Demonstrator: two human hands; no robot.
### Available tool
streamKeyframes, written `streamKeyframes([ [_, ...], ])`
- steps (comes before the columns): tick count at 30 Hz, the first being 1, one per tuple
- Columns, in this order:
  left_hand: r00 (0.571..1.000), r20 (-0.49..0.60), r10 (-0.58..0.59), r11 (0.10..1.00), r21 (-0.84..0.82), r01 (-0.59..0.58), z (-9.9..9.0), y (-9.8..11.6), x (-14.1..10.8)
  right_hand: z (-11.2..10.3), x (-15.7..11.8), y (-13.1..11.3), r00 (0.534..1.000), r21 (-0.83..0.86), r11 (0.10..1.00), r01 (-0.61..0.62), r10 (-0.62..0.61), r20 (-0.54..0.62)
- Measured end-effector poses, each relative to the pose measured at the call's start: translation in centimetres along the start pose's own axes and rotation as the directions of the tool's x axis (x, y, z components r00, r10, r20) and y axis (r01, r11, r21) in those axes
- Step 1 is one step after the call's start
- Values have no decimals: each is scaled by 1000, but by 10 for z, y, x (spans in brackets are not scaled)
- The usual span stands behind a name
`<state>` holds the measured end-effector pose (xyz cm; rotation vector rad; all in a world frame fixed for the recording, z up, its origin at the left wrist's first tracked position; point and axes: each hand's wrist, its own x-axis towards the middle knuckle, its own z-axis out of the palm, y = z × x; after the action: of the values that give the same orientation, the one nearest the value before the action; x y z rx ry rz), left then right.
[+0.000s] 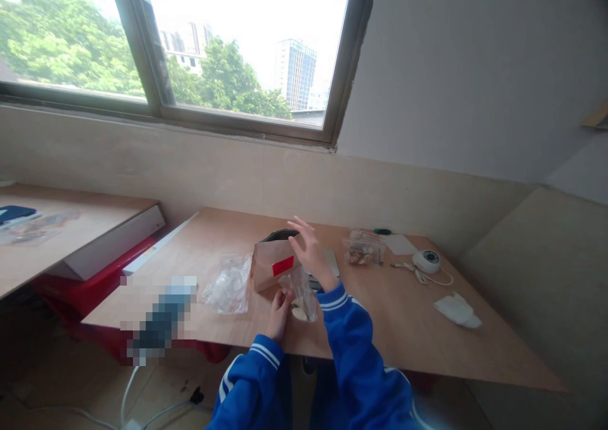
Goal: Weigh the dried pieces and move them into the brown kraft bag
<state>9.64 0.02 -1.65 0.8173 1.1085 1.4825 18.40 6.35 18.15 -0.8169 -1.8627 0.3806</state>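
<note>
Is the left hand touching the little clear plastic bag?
Touching. The head view shows the left hand with fingers pinching the small clear plastic bag at its edge.

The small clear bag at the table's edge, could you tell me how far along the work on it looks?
Done: nothing visibly finished. In hand: the left hand pinches the small clear bag, which holds pale pieces; the right hand hovers open at the brown paper bag. Left: another clear bag lies flat, untouched.

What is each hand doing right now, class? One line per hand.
Left hand: closed, pinching the clear plastic bag.
Right hand: open, fingers spread by the brown paper bag.
</note>
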Motion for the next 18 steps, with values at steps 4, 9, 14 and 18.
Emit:
streamKeyframes([
  [4,999,-25,33,993,112,-30,-1,7,-1,-1,-61,24,947,76,972,-224,236,-220],
  [9,994,-69,86,969,238,-67,-2,15,-2,2,-141,69,810,216,782,-585,577,106],
  [14,985,-56,160,951,277,-139,1,21,-6,4,-162,73,826,90,825,-559,543,151],
  [18,983,-22,183,937,308,-167,2,22,-8,4,-157,62,841,5,862,-507,493,225],
])
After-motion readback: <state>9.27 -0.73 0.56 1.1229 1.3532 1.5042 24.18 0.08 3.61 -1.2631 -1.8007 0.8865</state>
